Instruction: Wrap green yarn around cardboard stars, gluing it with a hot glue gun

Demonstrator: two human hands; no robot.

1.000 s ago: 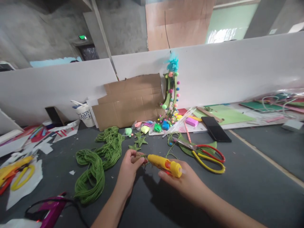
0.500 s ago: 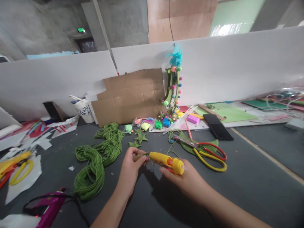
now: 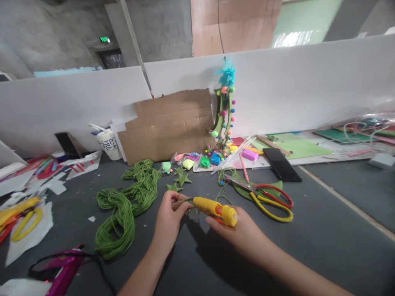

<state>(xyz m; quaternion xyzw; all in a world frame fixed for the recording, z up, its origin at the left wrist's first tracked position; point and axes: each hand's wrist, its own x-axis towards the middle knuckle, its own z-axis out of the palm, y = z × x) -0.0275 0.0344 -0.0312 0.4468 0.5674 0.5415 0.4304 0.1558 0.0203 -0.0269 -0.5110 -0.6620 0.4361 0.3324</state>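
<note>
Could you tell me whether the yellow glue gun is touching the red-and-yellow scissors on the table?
Apart. In the head view, bare dark table shows between the yellow glue gun in the right hand and the scissors.

On the desk (image 3: 324,238), the left hand (image 3: 168,218) and right hand (image 3: 243,234) meet near the front middle, with the glue gun (image 3: 216,209) in the right hand and its tip at the left hand's fingers. The yarn bundle (image 3: 123,205) lies to their left, the scissors (image 3: 265,195) to their right, and the felt stars (image 3: 180,179) just behind them. Farther back, the cardboard (image 3: 166,125) leans on the wall board (image 3: 293,86), with the cup (image 3: 108,144) at its left, the decorated tree (image 3: 225,111) at its right and the phone (image 3: 280,164) right of that.
</note>
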